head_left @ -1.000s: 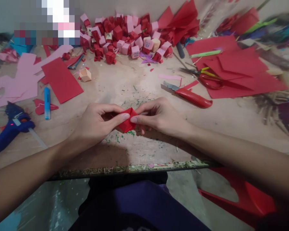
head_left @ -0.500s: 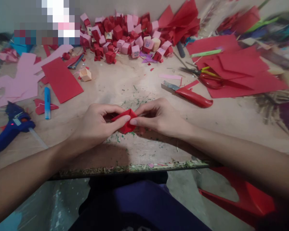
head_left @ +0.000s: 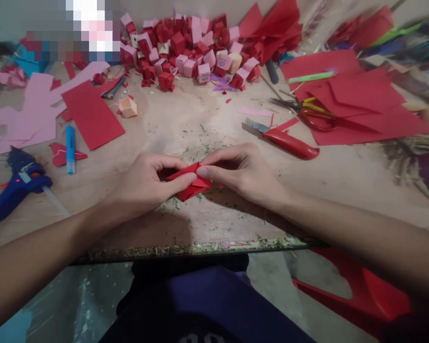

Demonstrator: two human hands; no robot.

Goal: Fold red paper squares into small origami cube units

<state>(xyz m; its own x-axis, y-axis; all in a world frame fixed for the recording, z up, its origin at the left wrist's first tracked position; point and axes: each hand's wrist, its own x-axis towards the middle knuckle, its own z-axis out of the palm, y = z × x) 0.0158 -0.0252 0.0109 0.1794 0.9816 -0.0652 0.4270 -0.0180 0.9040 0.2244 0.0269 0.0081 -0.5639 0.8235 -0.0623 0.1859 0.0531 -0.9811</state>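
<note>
A small folded piece of red paper [head_left: 190,186] is held just above the wooden board [head_left: 214,224], between both hands. My left hand [head_left: 146,183] pinches its left side, thumb pressed on top. My right hand [head_left: 241,171] pinches its right side with thumb and forefinger closed. Part of the paper is hidden under the fingers.
A heap of red and pink paper cubes [head_left: 189,52] lies at the back. Red sheets [head_left: 361,105], scissors [head_left: 307,112] and a red utility knife [head_left: 286,142] lie right. Left are a red sheet [head_left: 91,114], pink paper [head_left: 28,114], blue marker [head_left: 70,148], blue glue gun [head_left: 12,190].
The red paper has been pressed flatter between the fingers, and the right hand's fingers have shifted over it. Both hands stay in the same spot.
</note>
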